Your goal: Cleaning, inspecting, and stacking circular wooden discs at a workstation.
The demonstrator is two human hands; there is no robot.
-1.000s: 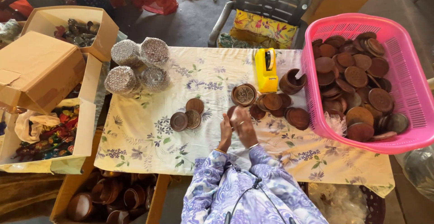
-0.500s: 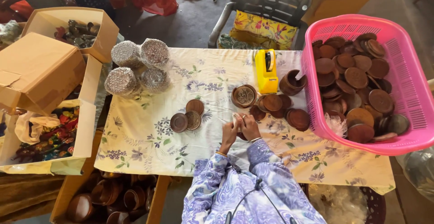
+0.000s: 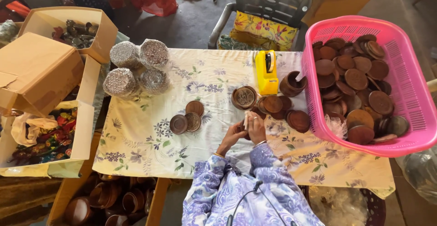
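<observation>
Floral cloth covers the surface point(image 3: 150, 148), which carries three loose brown discs point(image 3: 186, 116), four foil-wrapped stacks point(image 3: 136, 69), one yellow tape dispenser point(image 3: 266, 71), one carved lid point(image 3: 244, 97) and a pink basket point(image 3: 409, 71) heaped with discs. Both hands meet at the near edge: left hand point(image 3: 232, 137) and right hand point(image 3: 256, 126) close together on a small pale piece point(image 3: 246, 119), mostly hidden by fingers. Cardboard boxes point(image 3: 41, 71) stand left.
</observation>
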